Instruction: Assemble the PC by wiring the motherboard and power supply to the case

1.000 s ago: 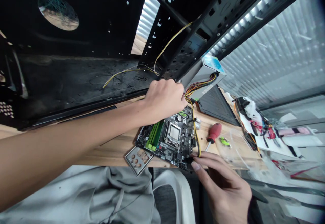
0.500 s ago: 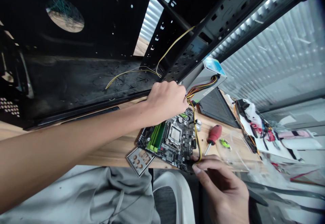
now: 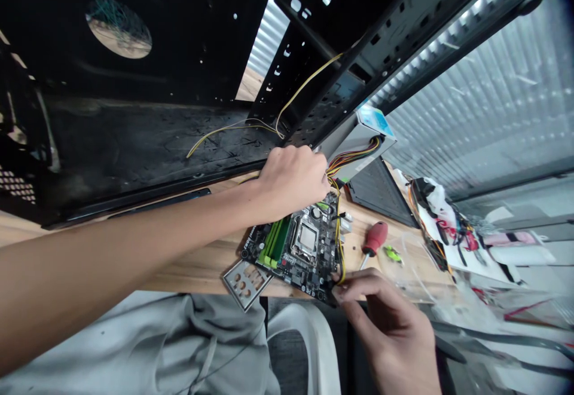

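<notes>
Yellow wire [image 3: 339, 245] is pinched narrowly by the right hand [image 3: 385, 320] at the motherboard [image 3: 309, 266] edge, running up toward the left hand [image 3: 291, 183], grip hidden.

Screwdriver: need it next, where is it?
In the head view, the red-handled screwdriver lies on the wooden bench, right of the motherboard, beside a clear plastic bag.
</notes>
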{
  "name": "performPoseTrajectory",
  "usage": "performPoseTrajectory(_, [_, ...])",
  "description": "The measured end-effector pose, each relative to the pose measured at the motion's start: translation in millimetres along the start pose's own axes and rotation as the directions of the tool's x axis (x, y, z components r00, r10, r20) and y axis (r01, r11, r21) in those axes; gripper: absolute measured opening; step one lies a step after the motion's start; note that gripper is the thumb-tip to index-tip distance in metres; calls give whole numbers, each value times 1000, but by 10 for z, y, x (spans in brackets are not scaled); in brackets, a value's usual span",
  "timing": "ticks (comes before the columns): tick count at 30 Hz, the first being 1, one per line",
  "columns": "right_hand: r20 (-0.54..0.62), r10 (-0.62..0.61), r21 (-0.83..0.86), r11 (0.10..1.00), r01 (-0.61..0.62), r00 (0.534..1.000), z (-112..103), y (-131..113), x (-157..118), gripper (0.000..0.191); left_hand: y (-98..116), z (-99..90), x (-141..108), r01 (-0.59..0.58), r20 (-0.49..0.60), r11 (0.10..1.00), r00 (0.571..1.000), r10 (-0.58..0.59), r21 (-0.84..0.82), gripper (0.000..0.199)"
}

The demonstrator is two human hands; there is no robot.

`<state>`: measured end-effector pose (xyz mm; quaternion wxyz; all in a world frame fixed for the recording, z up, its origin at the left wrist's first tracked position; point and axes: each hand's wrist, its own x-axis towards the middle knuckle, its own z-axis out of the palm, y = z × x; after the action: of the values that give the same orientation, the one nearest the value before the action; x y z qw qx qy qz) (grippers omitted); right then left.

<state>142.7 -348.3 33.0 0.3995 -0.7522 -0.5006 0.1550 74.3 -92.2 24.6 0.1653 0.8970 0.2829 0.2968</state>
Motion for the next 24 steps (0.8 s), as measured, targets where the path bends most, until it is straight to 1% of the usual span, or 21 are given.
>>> performPoseTrajectory(3, [27,31,51,998,-32,999,-35,60,17,13,-3,11,-2,0,-12,1000,1000,0,2,31])
performPoseTrajectory(6, [8,62,82,995,-62,998,-72,119,-2,15,1,23,-2,-7,-18,1000,1000,7,0,31])
performPoseTrajectory(10, [13,73,78,994,-74,997,-94,118,-4,17,4,22,0,-10,-22,1000,1000,10,-1,31])
performPoseTrajectory(13, [41,56,58,997,-58,998,-97,107,29,11,-4,14,-5,-22,-26,1000,999,22,3,32])
performPoseTrajectory(15, [41,46,49,998,-48,998,-103,116,56,5,-11,7,-9,-23,-13,1000,1000,23,5,32])
performPoseTrajectory(18, [21,67,39,997,-67,998,-131,148,92,8,-15,-4,-12,-9,12,1000,1000,9,2,33])
performPoseTrajectory(22, [50,97,62,993,-100,994,-200,193,133,9,-8,-17,-11,2,32,1000,999,-2,-5,32])
performPoseTrajectory(24, [26,111,79,991,-113,994,-218,200,145,9,-4,-18,-10,5,37,1000,999,-5,-7,33])
